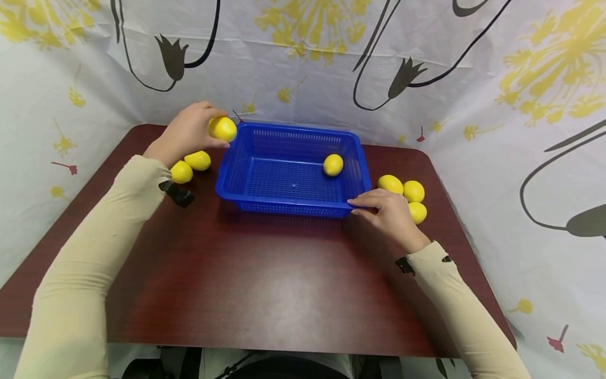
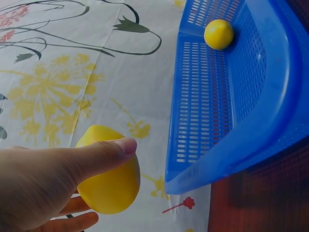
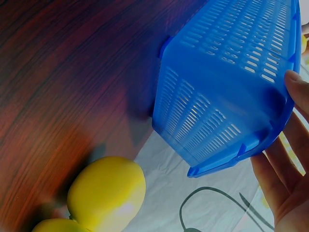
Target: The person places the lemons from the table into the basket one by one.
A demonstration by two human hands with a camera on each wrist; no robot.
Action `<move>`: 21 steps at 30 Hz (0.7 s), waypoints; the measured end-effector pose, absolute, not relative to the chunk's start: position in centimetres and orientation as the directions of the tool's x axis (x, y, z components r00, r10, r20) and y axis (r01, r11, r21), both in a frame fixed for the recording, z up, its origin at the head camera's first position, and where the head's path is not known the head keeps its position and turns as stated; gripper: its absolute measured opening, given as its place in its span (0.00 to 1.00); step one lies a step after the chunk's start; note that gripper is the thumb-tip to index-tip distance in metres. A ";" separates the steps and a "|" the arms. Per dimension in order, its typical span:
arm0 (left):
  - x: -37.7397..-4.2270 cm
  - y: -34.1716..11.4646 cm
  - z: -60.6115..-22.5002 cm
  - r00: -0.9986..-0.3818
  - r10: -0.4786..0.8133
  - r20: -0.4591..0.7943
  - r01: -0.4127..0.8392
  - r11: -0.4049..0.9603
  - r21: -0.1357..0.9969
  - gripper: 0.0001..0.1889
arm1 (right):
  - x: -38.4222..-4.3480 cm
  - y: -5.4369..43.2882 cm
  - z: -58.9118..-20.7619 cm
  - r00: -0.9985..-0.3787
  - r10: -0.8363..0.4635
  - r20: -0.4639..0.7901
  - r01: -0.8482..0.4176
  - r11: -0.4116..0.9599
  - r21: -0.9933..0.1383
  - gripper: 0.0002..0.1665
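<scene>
In the left hand (image 1: 191,131) I have fingers clamped on a lemon (image 1: 222,129), raised near the worktop's (image 1: 284,273) far edge, toward its left corner and just beside the left end of the blue basket (image 1: 293,202). I see the right hand (image 1: 388,213) pinching the basket's near right rim corner between thumb and fingers. A single lemon (image 1: 333,165) lies inside, toward the basket's right end. Two lemons (image 1: 198,161) sit by the worktop's far left corner; three lemons (image 1: 414,191) are bunched near its right edge.
</scene>
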State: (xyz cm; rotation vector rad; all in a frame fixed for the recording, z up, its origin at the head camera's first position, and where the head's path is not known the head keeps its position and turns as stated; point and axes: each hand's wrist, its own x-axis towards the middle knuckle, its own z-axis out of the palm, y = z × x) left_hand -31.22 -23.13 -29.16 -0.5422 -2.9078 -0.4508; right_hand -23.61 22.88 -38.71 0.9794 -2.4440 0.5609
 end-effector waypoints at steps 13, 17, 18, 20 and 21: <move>-32.0 -21.9 -29.2 -0.900 0.364 0.241 0.421 0.871 0.255 0.35 | -23.6 22.8 -38.7 -0.650 -0.539 0.535 -0.717 0.669 -0.196 0.16; -32.1 -21.4 -29.0 -0.899 0.373 0.228 0.425 0.868 0.256 0.36 | -23.7 22.9 -38.7 -0.645 -0.539 0.542 -0.720 0.667 -0.194 0.16; -32.1 -21.2 -28.9 -0.901 0.374 0.220 0.423 0.869 0.256 0.36 | -23.7 22.9 -38.7 -0.643 -0.538 0.544 -0.721 0.666 -0.193 0.16; -32.2 -21.0 -28.9 -0.902 0.376 0.213 0.423 0.870 0.255 0.37 | -23.6 22.9 -38.7 -0.643 -0.539 0.545 -0.721 0.665 -0.193 0.16; -32.3 -20.9 -28.9 -0.902 0.377 0.211 0.423 0.869 0.257 0.37 | -23.6 22.9 -38.7 -0.643 -0.539 0.544 -0.721 0.665 -0.193 0.16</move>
